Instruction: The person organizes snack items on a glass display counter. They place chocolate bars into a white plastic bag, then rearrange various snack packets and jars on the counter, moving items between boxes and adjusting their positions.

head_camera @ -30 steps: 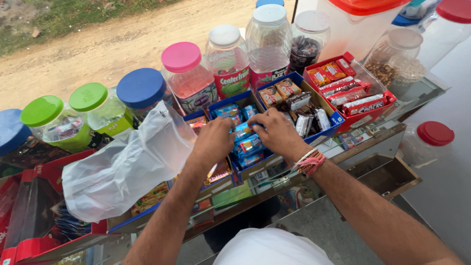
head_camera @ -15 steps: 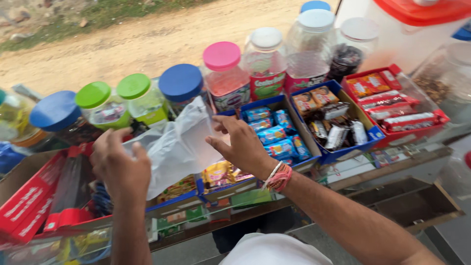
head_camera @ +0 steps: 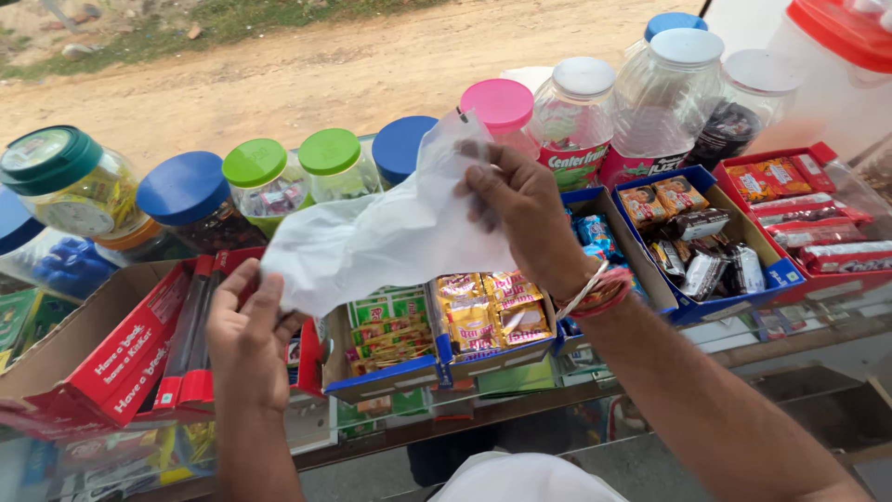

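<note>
Both hands' grip pinches a white plastic bag (head_camera: 390, 232), hiding sweet boxes behind.

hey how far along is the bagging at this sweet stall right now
Done: a thin white plastic bag is out and stretched between both hands. In hand: the right hand grips its upper end, the left hand its lower corner. Left: the bag looks flat and empty; the packets lie in their boxes.
</note>
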